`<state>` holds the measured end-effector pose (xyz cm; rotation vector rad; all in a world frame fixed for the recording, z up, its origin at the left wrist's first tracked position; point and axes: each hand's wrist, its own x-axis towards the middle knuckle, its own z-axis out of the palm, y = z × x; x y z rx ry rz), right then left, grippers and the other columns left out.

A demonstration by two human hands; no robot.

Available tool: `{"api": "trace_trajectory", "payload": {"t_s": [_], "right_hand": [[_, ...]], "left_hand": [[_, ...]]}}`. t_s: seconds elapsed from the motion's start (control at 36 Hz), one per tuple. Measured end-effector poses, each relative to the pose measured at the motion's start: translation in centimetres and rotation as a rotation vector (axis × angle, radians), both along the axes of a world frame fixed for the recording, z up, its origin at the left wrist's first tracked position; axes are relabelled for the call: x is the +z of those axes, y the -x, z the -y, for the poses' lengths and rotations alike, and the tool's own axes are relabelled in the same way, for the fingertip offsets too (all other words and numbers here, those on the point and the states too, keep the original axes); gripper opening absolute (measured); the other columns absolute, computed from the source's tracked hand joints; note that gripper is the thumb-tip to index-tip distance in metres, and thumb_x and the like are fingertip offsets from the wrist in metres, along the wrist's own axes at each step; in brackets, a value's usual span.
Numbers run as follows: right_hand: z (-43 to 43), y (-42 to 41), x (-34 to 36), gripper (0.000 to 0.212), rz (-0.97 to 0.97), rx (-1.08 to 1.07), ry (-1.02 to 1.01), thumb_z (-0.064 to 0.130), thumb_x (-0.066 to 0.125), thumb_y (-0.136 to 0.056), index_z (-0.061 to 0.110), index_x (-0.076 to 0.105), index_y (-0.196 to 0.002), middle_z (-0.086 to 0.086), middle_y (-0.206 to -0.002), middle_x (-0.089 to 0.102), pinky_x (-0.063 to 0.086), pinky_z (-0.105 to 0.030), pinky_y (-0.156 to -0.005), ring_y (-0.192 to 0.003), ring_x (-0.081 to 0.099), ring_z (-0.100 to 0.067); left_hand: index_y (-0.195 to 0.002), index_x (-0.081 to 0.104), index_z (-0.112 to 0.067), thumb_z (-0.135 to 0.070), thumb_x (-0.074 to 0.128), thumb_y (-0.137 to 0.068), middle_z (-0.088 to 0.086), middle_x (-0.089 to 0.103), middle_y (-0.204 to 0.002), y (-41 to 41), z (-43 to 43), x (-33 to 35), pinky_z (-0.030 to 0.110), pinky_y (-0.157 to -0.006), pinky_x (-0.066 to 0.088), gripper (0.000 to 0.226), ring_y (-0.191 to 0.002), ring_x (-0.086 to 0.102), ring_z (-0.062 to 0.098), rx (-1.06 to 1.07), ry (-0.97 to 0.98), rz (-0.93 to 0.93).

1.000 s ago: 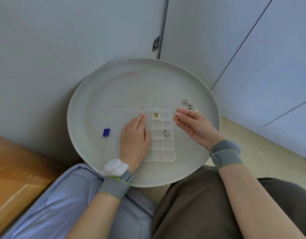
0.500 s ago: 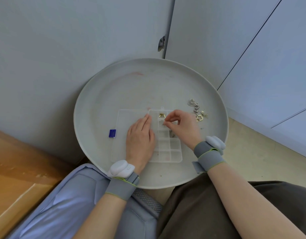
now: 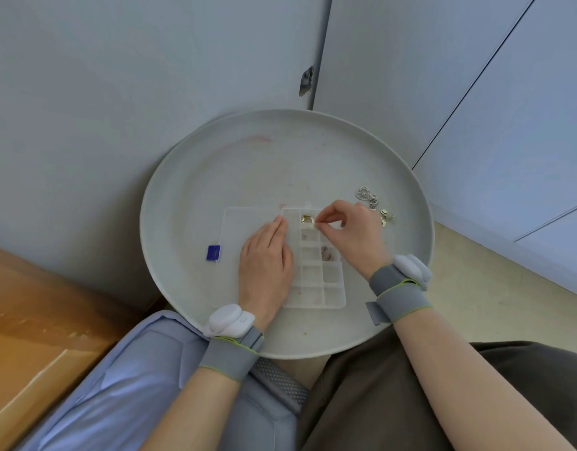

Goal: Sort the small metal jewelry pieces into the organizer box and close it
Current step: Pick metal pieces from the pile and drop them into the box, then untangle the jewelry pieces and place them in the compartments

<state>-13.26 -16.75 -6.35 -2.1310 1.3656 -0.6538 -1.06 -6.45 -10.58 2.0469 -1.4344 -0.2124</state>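
Note:
A clear organizer box (image 3: pixel 332 281) lies open on the round grey tray (image 3: pixel 215 177), its lid (image 3: pixel 235 229) folded out to the left. My left hand (image 3: pixel 266 265) rests flat across the hinge, fingers straight. My right hand (image 3: pixel 352 236) hovers over the box's top row, thumb and forefinger pinched on a tiny silver piece right beside a gold piece (image 3: pixel 307 219) in the top compartment. Another small piece (image 3: pixel 327 252) lies in a compartment lower down. Loose silver and gold jewelry pieces (image 3: pixel 373 203) are piled on the tray to the right of my right hand.
A small blue square (image 3: pixel 213 253) lies on the tray left of the lid. The tray sits on my lap against grey cabinet doors (image 3: pixel 150 76). A wooden surface (image 3: pixel 29 320) is at the lower left. Both wrists wear grey bands with white devices.
My right hand carried a small silver piece from beside the loose pile leftward over the box's top compartments. My left hand stayed flat on the box.

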Motion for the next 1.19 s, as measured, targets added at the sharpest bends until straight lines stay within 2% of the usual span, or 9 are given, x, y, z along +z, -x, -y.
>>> {"api": "trace_trajectory", "payload": {"t_s": [0.11,0.25,0.39,0.47,0.78,0.86,1.03,1.11,1.19], "right_hand": [[1.4,3.0,0.4,0.007,0.043,-0.198,0.015,0.022,0.066,-0.075,0.028,0.068,-0.078,0.014,-0.079,0.071,0.048,-0.044,-0.087,-0.076,0.058,-0.013],[2.4,7.1,0.0,0.022,0.019,-0.410,-0.001,0.012,0.058,-0.077,0.028,0.069,-0.088,0.010,-0.094,0.072,0.048,-0.038,-0.088,-0.088,0.060,-0.028],[2.6,7.5,-1.2,0.020,-0.085,-0.359,-0.094,0.020,0.060,-0.079,0.025,0.072,-0.094,0.002,-0.099,0.072,0.048,-0.040,-0.091,-0.100,0.059,-0.030],[2.6,6.9,-1.2,0.022,-0.153,-0.331,-0.097,0.023,0.062,-0.082,0.025,0.071,-0.101,0.001,-0.106,0.070,0.042,-0.035,-0.094,-0.111,0.053,-0.028],[2.2,5.4,-1.3,0.013,-0.267,-0.306,-0.027,0.025,0.060,-0.085,0.023,0.072,-0.088,-0.004,-0.102,0.067,0.034,-0.035,-0.085,-0.106,0.051,-0.031],[2.1,5.4,-0.9,0.011,-0.126,-0.321,-0.051,0.027,0.063,-0.084,0.023,0.073,-0.085,-0.002,-0.097,0.070,0.039,-0.034,-0.087,-0.102,0.055,-0.026],[1.9,5.0,0.1,0.013,0.414,-0.372,-0.372,0.032,0.072,-0.080,0.022,0.075,-0.088,0.011,-0.076,0.069,0.047,-0.024,-0.071,-0.063,0.054,0.002],[1.9,4.7,0.5,0.019,0.631,-0.362,-0.555,0.024,0.067,-0.086,0.010,0.072,-0.098,0.005,-0.080,0.069,0.039,-0.017,-0.061,-0.057,0.043,-0.004],[1.9,4.2,0.9,0.010,0.808,-0.342,-0.775,0.018,0.061,-0.091,0.012,0.069,-0.086,0.004,-0.073,0.068,0.041,-0.014,-0.055,-0.056,0.041,-0.005]], "left_hand": [[-0.135,0.048,-0.010,-0.029,0.020,-0.091,0.003,0.049,-0.141,0.0,0.0,-0.2,0.035,-0.109,0.031,0.056,-0.130,0.044,0.020,-0.004,-0.009,-0.003],[-0.136,0.047,-0.011,-0.025,0.026,-0.093,0.003,0.048,-0.142,0.0,0.1,-0.4,0.034,-0.111,0.030,0.049,-0.131,0.042,0.019,0.000,-0.018,-0.001],[-0.135,0.048,-0.011,-0.031,0.019,-0.091,0.004,0.048,-0.141,-0.1,0.2,-0.4,0.034,-0.110,0.030,0.057,-0.130,0.043,0.020,0.003,-0.015,0.002],[-0.135,0.048,-0.011,-0.031,0.019,-0.091,0.004,0.049,-0.140,-0.1,0.2,-0.4,0.036,-0.110,0.032,0.056,-0.130,0.044,0.020,0.003,-0.008,0.000],[-0.136,0.047,-0.012,-0.023,0.029,-0.094,0.002,0.048,-0.142,-0.2,0.0,-0.5,0.037,-0.111,0.032,0.047,-0.131,0.042,0.019,0.006,-0.007,-0.007],[-0.136,0.047,-0.012,-0.024,0.028,-0.094,0.002,0.048,-0.142,-0.2,0.1,-0.5,0.036,-0.111,0.031,0.048,-0.131,0.042,0.018,0.007,-0.007,-0.006],[-0.136,0.047,-0.012,-0.025,0.027,-0.094,0.002,0.048,-0.141,-0.2,0.0,-0.4,0.034,-0.111,0.030,0.049,-0.131,0.042,0.018,0.014,-0.002,-0.005],[-0.136,0.047,-0.012,-0.022,0.030,-0.094,0.003,0.048,-0.141,-0.1,0.1,-0.4,0.034,-0.111,0.030,0.047,-0.131,0.042,0.018,0.016,-0.001,-0.011],[-0.136,0.047,-0.012,-0.025,0.026,-0.094,0.002,0.048,-0.141,-0.1,0.1,-0.4,0.034,-0.111,0.031,0.049,-0.130,0.043,0.018,0.018,-0.001,-0.009]]}}
